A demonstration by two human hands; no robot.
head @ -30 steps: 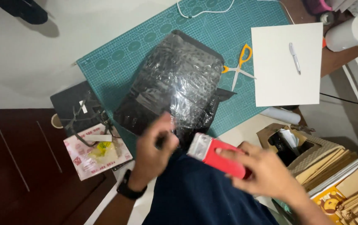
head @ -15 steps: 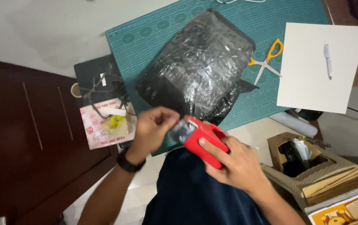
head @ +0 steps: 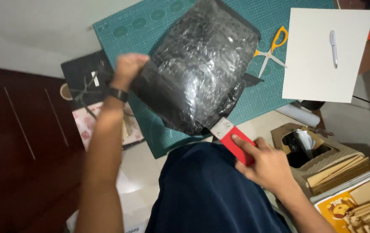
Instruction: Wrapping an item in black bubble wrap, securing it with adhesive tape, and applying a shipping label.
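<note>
Head view looks straight down on the black plastic-wrapped parcel (head: 202,64), lying tilted on the green cutting mat (head: 150,26), its lower corner hanging past the mat's near edge. My left hand (head: 126,69) is closed on the parcel's left edge, fingers curled into the loose black wrap, a dark watch on the wrist. My right hand (head: 269,166) is clamped around the red tape dispenser (head: 232,140), forefinger stretched along its top; its metal end sits right at the parcel's lower corner, and whether it touches I cannot tell. So my hands are well apart, one on each side of the parcel.

Beside the parcel on the mat lie the yellow-handled scissors (head: 271,49), blades open, just beside the wrap's right flap. Further right a white sheet (head: 318,73) overlaps the mat's edge, with a silver pen (head: 333,47) resting on it. Left of the mat sits a black pad (head: 81,73) with a small pink packet (head: 86,123) below it. Down at the right, an open cardboard box (head: 305,146) holds dark items, and a stack of brown envelopes (head: 344,168) leans next to it. My dark blue lap (head: 206,194) fills the bottom.
</note>
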